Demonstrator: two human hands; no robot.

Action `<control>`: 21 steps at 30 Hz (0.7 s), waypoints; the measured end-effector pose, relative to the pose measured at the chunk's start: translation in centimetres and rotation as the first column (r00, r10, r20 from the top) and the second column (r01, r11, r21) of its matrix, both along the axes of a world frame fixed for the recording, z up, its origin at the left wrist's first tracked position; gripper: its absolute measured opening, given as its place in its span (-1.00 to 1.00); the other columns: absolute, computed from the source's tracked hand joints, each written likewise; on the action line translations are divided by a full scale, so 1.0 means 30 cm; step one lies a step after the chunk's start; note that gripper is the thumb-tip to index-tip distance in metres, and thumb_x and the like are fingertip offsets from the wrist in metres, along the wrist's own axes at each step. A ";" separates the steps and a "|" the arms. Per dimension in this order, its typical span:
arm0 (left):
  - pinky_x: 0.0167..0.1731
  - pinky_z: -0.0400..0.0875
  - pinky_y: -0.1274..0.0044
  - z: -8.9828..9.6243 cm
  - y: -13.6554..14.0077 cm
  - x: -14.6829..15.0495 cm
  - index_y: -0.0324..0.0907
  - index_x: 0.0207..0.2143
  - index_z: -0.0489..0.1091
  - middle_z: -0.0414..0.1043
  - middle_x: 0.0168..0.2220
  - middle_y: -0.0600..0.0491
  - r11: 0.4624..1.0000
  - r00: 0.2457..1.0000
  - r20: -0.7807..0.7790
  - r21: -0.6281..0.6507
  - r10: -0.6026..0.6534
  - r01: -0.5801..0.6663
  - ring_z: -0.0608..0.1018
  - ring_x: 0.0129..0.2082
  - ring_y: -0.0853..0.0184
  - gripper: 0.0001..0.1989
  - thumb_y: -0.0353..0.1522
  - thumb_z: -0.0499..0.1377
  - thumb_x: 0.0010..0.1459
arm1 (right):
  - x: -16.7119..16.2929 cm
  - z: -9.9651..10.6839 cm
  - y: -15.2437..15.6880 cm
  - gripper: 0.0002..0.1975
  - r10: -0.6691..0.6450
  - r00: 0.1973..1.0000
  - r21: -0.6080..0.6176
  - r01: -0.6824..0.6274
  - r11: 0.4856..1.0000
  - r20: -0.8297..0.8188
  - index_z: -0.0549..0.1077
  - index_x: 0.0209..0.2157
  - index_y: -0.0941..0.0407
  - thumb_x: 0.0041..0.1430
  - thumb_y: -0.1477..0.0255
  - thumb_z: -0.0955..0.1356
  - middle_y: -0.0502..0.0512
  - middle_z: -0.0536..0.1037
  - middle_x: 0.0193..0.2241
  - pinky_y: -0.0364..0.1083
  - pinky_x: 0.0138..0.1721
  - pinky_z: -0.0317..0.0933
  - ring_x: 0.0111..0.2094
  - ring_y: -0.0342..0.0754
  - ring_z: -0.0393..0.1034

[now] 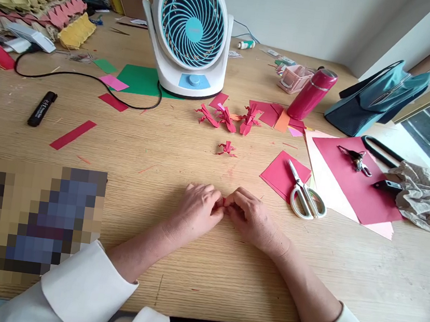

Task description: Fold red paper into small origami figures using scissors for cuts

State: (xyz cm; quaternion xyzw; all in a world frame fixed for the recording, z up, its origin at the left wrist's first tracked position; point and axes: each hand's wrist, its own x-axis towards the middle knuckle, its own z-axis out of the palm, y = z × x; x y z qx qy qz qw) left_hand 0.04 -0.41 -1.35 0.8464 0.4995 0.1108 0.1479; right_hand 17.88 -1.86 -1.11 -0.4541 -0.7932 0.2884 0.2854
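My left hand [202, 206] and my right hand [249, 215] meet above the table, fingertips pinched together. A small piece of red paper [224, 202] shows between them, mostly hidden by the fingers. Just beyond lies a small folded red paper figure [227, 148]. Farther back sit several larger folded red paper figures [227, 118] in a row. To the right of my right hand, white-handled scissors [307, 196] rest partly on a stack of red paper squares [282, 174].
A white and blue fan [194, 30] stands at the back. A pink-red bottle [312, 94], a teal bag [375, 102] and a large red sheet [349, 169] are on the right. A black marker [42, 108] and a red paper strip [73, 134] lie left.
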 end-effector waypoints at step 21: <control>-0.32 0.18 0.43 0.018 -0.004 -0.037 -0.16 -0.52 0.30 0.42 -0.44 0.10 0.998 0.997 0.052 -0.014 0.057 -0.056 0.45 -0.36 0.29 -0.84 -0.45 0.19 0.10 | -0.048 -0.004 -0.014 -0.84 -0.143 0.981 0.005 0.143 0.990 0.131 0.32 -0.44 0.12 0.12 0.65 0.33 -0.02 0.34 -0.42 -0.18 -0.41 0.06 -0.47 -0.17 0.20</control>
